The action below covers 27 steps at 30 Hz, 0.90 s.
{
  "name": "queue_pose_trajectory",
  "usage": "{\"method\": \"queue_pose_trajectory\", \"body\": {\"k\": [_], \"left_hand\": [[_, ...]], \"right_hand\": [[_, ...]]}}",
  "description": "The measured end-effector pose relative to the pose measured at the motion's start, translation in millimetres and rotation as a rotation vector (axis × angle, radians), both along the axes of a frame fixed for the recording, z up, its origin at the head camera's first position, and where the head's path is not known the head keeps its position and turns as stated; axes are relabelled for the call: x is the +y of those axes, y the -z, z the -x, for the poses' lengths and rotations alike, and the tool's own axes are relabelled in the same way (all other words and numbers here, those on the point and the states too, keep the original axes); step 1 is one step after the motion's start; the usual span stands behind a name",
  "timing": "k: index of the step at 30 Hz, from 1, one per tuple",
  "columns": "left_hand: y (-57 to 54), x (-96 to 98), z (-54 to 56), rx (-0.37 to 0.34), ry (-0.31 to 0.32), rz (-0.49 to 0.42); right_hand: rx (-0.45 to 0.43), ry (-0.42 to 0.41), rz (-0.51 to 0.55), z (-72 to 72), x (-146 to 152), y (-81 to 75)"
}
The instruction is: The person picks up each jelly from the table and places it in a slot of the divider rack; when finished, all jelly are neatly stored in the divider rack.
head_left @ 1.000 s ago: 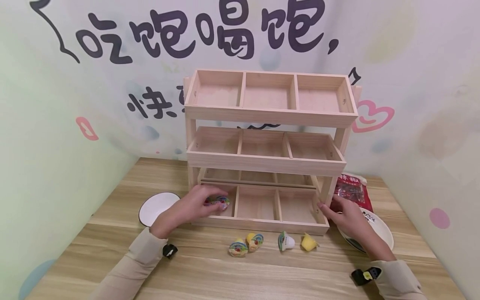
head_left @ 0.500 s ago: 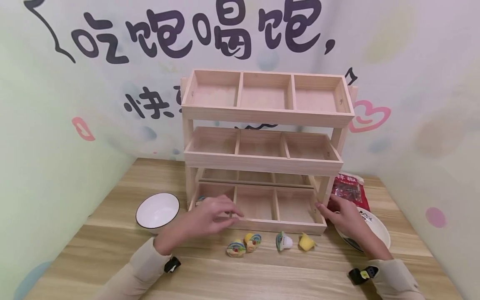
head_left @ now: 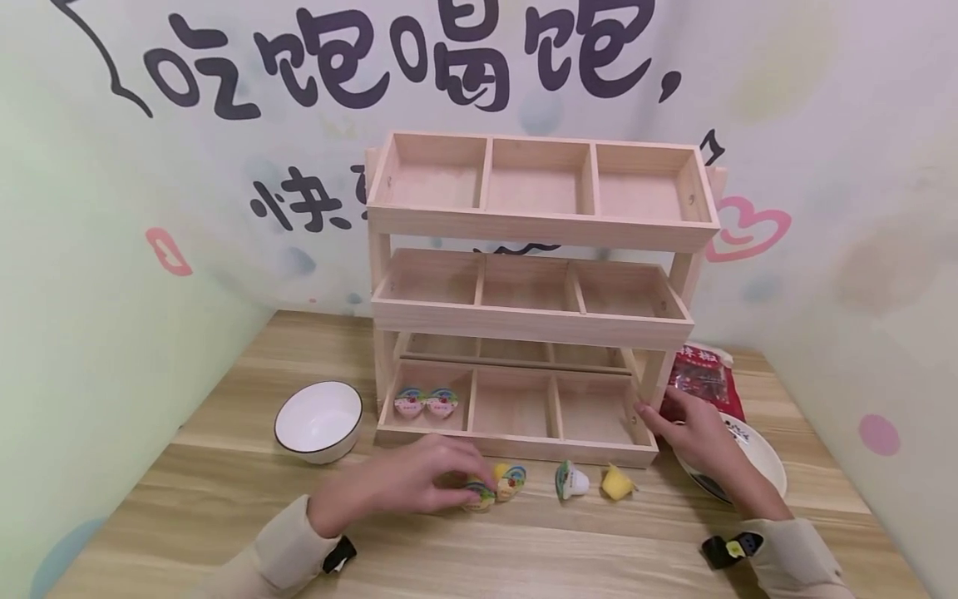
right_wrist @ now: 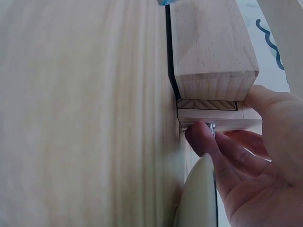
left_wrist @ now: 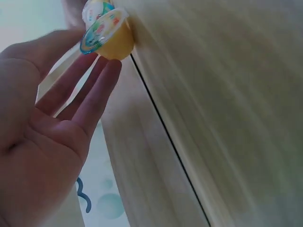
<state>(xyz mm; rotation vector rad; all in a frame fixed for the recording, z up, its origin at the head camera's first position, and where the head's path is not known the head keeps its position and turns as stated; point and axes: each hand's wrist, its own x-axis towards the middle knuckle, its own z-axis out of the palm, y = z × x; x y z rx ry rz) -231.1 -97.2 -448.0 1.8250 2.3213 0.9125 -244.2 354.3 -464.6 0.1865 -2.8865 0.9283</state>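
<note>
Yellow cup [left_wrist: 115, 39] — colourful printed lid [left_wrist: 103, 31], tilted

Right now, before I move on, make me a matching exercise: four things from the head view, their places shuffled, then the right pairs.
Things
1. White bowl
2. Two pink-topped cups
3. Left hand
4. Red packet

Places
A. At the yellow cups on the table
B. Right of the wooden rack, beyond the plate
C. On the table, left of the rack
D. Left compartment of the front bottom tray

Pairs: 1-C, 2-D, 3-A, 4-B
</note>
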Motion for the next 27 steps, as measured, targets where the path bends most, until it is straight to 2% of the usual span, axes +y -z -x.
{"method": "queue_pose_trajectory", "body": {"k": [4, 10, 13, 15, 20, 23, 27], "left_hand": [[2.1, 2.0, -0.2, 0.041, -0.015, -0.007], [1.9, 3.0, -2.2, 0.005, -0.088, 0.038], [2.0, 2.7, -3.4, -0.026, -0.130, 0.070], [2.6, 2.5, -4.0, -0.072, -0.147, 0.081], [3.6, 2.6, -4.5, -0.170, -0.157, 0.087], [3.3, 2.5, -4.3, -0.165, -0.153, 0.090], [3.3, 1.8, -3.5, -0.110, -0.146, 0.096]], "right_hand": [[0.009, -0.005, 0.004, 0.6, 1.2, 0.9], [0.018, -0.003, -0.003, 0.7, 2.4, 1.3], [0.016, 0.000, -0.007, 0.5, 2.4, 1.5], [0.011, 0.002, -0.004, 0.4, 2.1, 1.5], [-0.008, 0.005, 0.005, 0.3, 1.7, 1.1], [-0.011, 0.002, 0.007, 0.5, 1.8, 1.0], [-0.009, -0.001, 0.006, 1.1, 2.0, 1.6]]}}
